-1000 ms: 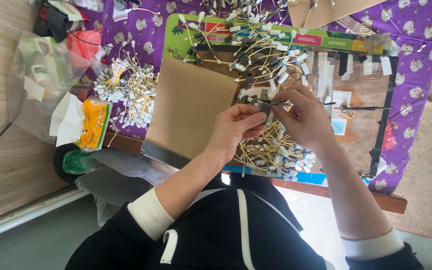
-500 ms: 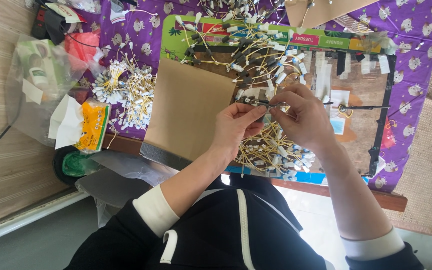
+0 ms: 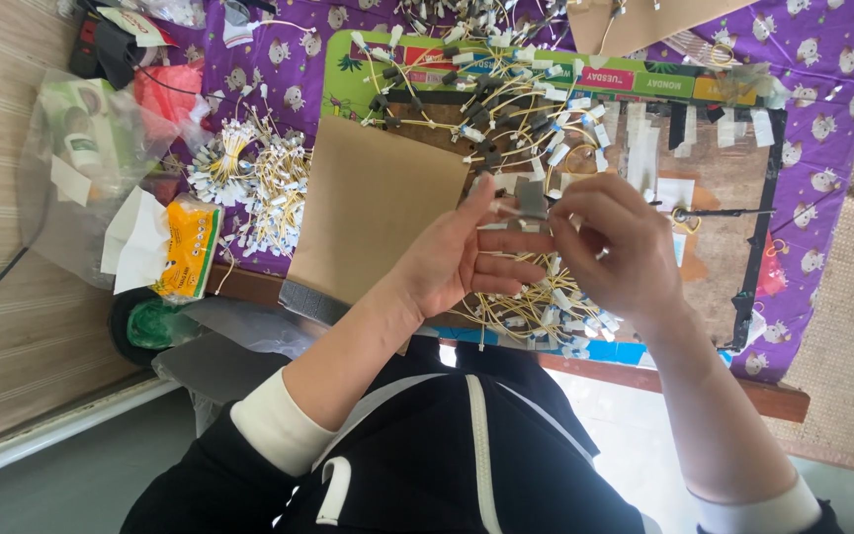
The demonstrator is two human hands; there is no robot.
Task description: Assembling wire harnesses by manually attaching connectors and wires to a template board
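Head view, left hand (image 3: 462, 259) and right hand (image 3: 617, 249) pinching a small grey tag (image 3: 530, 201) between fingertips, held above tangled yellow wires (image 3: 536, 314), brown cardboard sheet (image 3: 373, 213) beside left hand, purple patterned tablecloth (image 3: 822, 59) underneath

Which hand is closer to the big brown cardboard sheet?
The left hand. It hovers right at the cardboard sheet, overlapping its right edge. The right hand is farther right, over the yellow wires, away from the sheet.
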